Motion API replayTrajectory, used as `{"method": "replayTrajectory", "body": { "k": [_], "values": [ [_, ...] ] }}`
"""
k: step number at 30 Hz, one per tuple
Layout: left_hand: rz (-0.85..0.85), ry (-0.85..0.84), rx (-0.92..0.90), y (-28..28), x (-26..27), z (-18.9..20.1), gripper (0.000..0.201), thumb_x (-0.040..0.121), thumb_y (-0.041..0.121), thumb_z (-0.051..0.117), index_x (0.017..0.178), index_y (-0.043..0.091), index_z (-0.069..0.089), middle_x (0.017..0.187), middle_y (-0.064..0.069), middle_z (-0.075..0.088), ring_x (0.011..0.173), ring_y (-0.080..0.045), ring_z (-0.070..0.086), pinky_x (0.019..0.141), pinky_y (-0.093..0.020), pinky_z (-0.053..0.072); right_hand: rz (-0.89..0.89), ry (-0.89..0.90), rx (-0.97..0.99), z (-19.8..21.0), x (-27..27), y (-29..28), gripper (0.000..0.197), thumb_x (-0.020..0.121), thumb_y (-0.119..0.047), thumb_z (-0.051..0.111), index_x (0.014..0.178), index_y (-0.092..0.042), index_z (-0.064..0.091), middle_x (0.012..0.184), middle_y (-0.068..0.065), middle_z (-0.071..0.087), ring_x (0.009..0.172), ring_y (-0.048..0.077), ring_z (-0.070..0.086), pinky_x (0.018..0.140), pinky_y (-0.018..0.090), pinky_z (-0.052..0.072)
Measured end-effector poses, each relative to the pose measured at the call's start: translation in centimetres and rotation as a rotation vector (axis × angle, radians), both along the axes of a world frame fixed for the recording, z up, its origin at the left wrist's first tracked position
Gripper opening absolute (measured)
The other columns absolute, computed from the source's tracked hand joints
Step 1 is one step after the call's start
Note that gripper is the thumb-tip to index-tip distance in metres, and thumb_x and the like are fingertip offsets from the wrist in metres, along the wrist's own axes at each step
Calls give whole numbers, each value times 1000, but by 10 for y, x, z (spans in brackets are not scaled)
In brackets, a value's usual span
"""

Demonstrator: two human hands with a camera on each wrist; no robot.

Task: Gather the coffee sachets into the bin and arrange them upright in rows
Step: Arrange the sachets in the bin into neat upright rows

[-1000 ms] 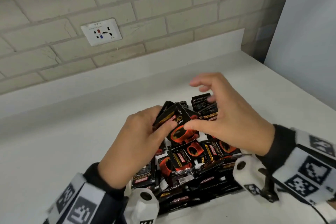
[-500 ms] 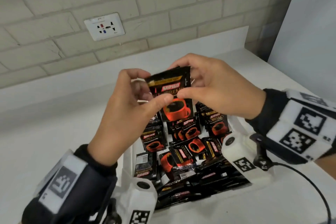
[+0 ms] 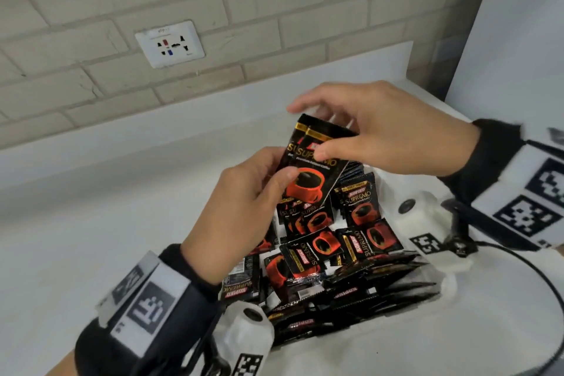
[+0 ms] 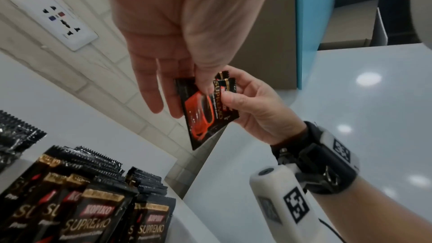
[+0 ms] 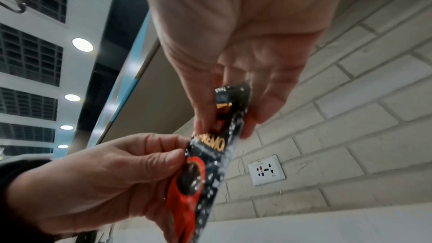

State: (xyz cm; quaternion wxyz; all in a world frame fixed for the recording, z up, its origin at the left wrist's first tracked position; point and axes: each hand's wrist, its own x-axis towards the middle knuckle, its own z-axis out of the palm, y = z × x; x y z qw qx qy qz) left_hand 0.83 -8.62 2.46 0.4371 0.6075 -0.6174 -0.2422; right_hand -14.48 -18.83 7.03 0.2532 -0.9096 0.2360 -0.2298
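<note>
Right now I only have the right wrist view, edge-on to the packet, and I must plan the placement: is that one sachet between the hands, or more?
Observer: Two. The head view shows the held sachets face-on, one overlapping the other, left hand pinching the side, right hand pinching the top.
Operator: Is the bin below them?
Observer: Yes, the bin sits directly beneath, on the white counter.
Operator: Any rows started?
Observer: The upright sachets stand at the far end, fronts facing the person.
Operator: And the near end?
Observer: The loose sachets lie flat and jumbled there.
</note>
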Motion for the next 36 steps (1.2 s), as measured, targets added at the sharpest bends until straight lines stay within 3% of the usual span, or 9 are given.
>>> {"method": "replayTrajectory", "body": {
  "k": [2, 4, 7, 10, 14, 20, 23, 31, 36],
  "values": [
    [-9, -33, 30, 1, -5, -3, 17, 83, 36, 48, 97, 37, 58, 85, 15, 73, 80, 4, 67, 73, -16, 50, 34, 102, -42, -2, -3, -2, 37, 79, -18, 69, 112, -32, 60, 83, -31, 53, 73, -18, 52, 68, 0, 38],
    [-19, -107, 63, 1, -9, -7, 22, 88, 31, 50, 108, 32, 59, 91, 11, 73, 87, 0, 67, 80, -25, 52, 39, 173, -34, -6, -8, -4, 26, 80, -19, 68, 104, -30, 63, 76, -28, 56, 71, -12, 56, 64, 7, 42],
    [-67, -250, 145, 3, -14, -14, 40, 92, 29, 50, 132, 23, 48, 115, 19, 59, 105, 3, 57, 92, -17, 45, 6, 258, -26, -13, -21, -11, 19, 81, -21, 67, 98, -29, 63, 70, -25, 56, 66, -6, 56, 64, 20, 45],
    [-131, -391, 262, 4, -16, -24, 44, 91, 37, 49, 133, 26, 44, 123, 15, 53, 112, 0, 50, 96, -18, 42, -64, 340, -67, -22, -36, -26, 17, 82, -20, 66, 97, -27, 62, 70, -25, 52, 65, -5, 50, 68, 26, 42],
    [-331, -568, 442, -3, -21, -40, 38, 93, 40, 49, 126, 23, 52, 125, 9, 53, 114, -5, 50, 97, -19, 39, -77, 501, -84, -39, -48, -40, 18, 85, -23, 63, 101, -28, 59, 78, -24, 51, 68, -6, 46, 67, 24, 36],
    [-526, -613, 637, -24, -35, -64, 57, 95, 45, 37, 142, 12, 37, 143, -4, 41, 131, -16, 37, 111, -33, 29, -58, 675, -116, -58, -46, -41, 14, 90, -27, 56, 95, -34, 46, 89, -14, 51, 80, 10, 48, 62, 24, 35],
    [-533, -676, 686, -31, -43, -69, 60, 97, 45, 32, 144, 7, 31, 149, -8, 33, 138, -20, 27, 113, -27, 20, -33, 711, -151, -63, -40, -41, 14, 90, -25, 54, 93, -34, 43, 86, -12, 51, 80, 12, 50, 59, 24, 33],
    [-451, -707, 899, -38, -54, -78, 71, 95, 56, 20, 151, 14, 7, 159, -6, -5, 146, -24, -3, 116, -34, 1, 35, 785, -244, -78, -20, -46, 14, 90, -21, 54, 92, -28, 41, 72, -12, 38, 74, 14, 47, 50, 19, 27],
    [-461, -721, 947, -39, -54, -80, 71, 93, 60, 19, 151, 20, 9, 159, -4, -1, 145, -27, -2, 116, -38, 3, 76, 847, -382, -83, -13, -45, 14, 92, -16, 47, 104, -22, 46, 93, -1, 53, 73, 18, 45, 48, 19, 24]
  ]
}}
